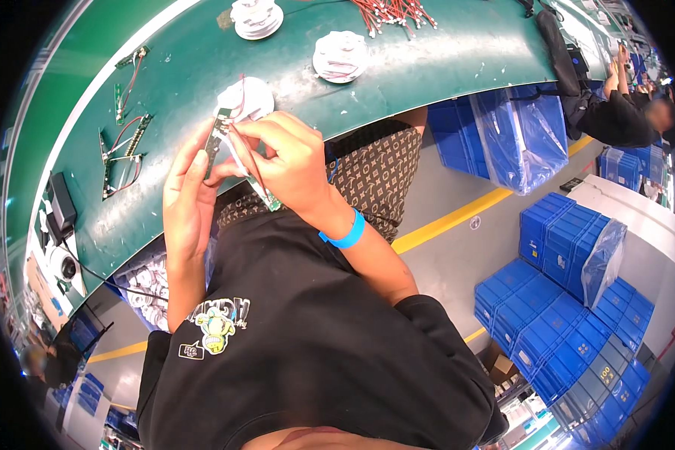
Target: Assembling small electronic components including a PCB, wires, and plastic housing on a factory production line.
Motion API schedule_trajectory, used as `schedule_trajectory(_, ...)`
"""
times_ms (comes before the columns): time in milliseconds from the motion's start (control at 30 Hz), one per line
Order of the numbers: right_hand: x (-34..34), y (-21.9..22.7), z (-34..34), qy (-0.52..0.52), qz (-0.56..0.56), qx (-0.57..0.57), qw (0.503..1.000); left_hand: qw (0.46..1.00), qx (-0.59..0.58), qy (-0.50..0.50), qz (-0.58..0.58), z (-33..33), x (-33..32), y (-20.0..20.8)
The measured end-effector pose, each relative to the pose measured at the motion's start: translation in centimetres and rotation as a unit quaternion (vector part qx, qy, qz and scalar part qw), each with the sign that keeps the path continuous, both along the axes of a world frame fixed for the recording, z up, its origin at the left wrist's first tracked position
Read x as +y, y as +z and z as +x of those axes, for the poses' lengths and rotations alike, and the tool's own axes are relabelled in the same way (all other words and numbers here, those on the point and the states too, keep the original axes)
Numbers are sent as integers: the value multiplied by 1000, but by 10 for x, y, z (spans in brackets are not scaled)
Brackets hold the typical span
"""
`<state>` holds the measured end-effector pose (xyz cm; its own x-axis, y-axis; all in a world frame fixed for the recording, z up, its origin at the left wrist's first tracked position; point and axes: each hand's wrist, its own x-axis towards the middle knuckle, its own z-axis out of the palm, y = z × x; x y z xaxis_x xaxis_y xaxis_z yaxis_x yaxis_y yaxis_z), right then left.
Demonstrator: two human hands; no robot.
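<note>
My left hand [187, 199] holds a narrow dark-green circuit board [219, 139] upright between thumb and fingers, above the near edge of the table. My right hand [289, 161] is closed in a pinch at the board's side, on thin red and pale wires [241, 154]. A second small green board [273, 202] hangs at the lower end of these wires, below the right fingers. The exact contact of the right fingertips is partly hidden. Just beyond my hands lies a white round part [253, 97] with a wire across it.
More white round parts [340, 57] sit on the green table [442, 56], with a bundle of red wires [394, 13] at the far edge. Wired boards [120, 154] lie at the left, near a black box [61, 201]. Blue crates [540, 322] are stacked at the right.
</note>
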<state>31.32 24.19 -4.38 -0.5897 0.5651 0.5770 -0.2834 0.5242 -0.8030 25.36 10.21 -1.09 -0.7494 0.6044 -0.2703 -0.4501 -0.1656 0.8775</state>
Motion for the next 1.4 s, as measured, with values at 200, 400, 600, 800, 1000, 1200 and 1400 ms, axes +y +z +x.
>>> schedule_trajectory(200,-1,3,2,-7,-22,-10,1000,1000,6,-1,-14,1,2,0)
schedule_trajectory(400,2,6,2,-16,0,-8,1000,1000,14,-20,-13,-2,3,0)
schedule_trajectory(600,11,11,8,38,26,-88,995,994,71,-7,-78,1,5,-3)
schedule_trajectory(800,6,8,8,14,-21,-110,994,992,92,-41,-76,-5,-2,-9)
schedule_trajectory(1000,2,0,5,50,-106,-76,990,985,119,8,-127,1,5,-12)
schedule_trajectory(1200,1,-6,-1,59,-141,-79,985,984,113,-21,-133,-6,3,-13)
schedule_trajectory(1400,16,0,4,81,-38,-150,985,977,182,-23,-111,-23,2,-8)
